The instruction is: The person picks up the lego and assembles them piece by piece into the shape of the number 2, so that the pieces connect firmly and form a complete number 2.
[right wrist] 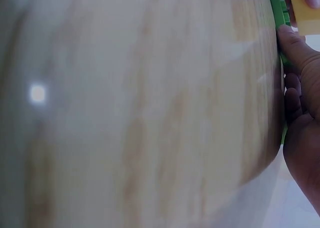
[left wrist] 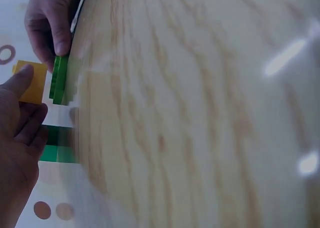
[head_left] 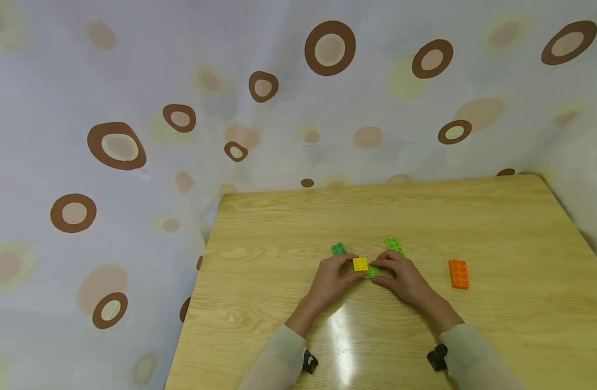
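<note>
My left hand [head_left: 348,270] pinches a yellow two-by-two brick [head_left: 360,264] at the middle of the wooden table [head_left: 289,227]. The brick sits over a light green brick [head_left: 372,272], which my right hand [head_left: 382,271] grips between thumb and fingers. In the left wrist view my thumb [left wrist: 22,80] lies on the yellow brick [left wrist: 32,85], and the other hand's fingers [left wrist: 57,37] press the green brick [left wrist: 60,80] from above. The right wrist view shows the green brick [right wrist: 277,10] and the yellow brick [right wrist: 306,7] at the top right, above my right thumb [right wrist: 295,42].
A dark green brick [head_left: 338,248] lies just beyond my left hand. A second light green brick [head_left: 394,245] lies beyond my right hand. An orange two-by-four brick [head_left: 458,273] lies to the right. A spotted curtain [head_left: 132,135] hangs behind and to the left of the table.
</note>
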{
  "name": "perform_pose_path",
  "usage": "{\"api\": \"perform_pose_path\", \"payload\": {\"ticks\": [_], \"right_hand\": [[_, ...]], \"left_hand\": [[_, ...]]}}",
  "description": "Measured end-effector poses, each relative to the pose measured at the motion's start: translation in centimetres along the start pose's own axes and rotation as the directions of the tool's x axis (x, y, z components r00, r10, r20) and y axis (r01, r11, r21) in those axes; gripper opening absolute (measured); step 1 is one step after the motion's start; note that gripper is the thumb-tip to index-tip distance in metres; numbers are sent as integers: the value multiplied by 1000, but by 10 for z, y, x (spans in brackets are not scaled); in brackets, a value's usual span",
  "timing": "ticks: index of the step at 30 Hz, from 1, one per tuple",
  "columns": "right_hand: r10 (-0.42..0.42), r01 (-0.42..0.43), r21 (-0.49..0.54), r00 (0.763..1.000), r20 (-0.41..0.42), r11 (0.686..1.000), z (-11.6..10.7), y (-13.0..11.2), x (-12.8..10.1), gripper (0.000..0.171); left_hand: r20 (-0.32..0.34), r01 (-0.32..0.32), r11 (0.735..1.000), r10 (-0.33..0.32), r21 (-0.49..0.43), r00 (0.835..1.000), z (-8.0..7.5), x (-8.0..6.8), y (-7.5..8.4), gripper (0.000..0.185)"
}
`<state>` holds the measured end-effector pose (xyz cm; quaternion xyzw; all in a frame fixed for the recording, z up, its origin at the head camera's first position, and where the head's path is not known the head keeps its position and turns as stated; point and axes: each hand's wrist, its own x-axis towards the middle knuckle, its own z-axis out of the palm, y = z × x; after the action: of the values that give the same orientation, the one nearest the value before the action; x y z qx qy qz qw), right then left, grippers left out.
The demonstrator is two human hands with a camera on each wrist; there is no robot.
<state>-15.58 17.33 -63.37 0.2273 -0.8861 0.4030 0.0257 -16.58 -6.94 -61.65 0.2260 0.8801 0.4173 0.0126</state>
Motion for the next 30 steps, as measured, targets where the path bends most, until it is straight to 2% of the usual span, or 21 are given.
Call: {"api": "perform_pose_path", "payload": {"ticks": [5, 8, 14, 19, 30], "right_hand": [[2, -2, 3, 1000, 6, 1000, 1, -1, 2, 33], [10, -10, 8, 1000, 9, 1000, 2, 0, 2, 33], [16, -16, 13, 1000, 13, 1000, 3, 0, 2, 33], [25, -25, 12, 1000, 14, 1000, 3, -2, 2, 33], [16, -16, 0, 1000, 7, 1000, 1, -3, 1, 32]], "left_hand": [[16, -5, 1000, 5, -16, 1000, -2, -2, -7, 41], [34, -39, 999, 39, -10, 999, -2, -2, -11, 40], [51, -124, 992, 122, 34, 991, -3, -2, -14, 40], [54, -140, 989, 138, 52, 989, -3, -3, -14, 38], [66, -194, 966, 185, 170, 981, 1, -2, -11, 40]]}}
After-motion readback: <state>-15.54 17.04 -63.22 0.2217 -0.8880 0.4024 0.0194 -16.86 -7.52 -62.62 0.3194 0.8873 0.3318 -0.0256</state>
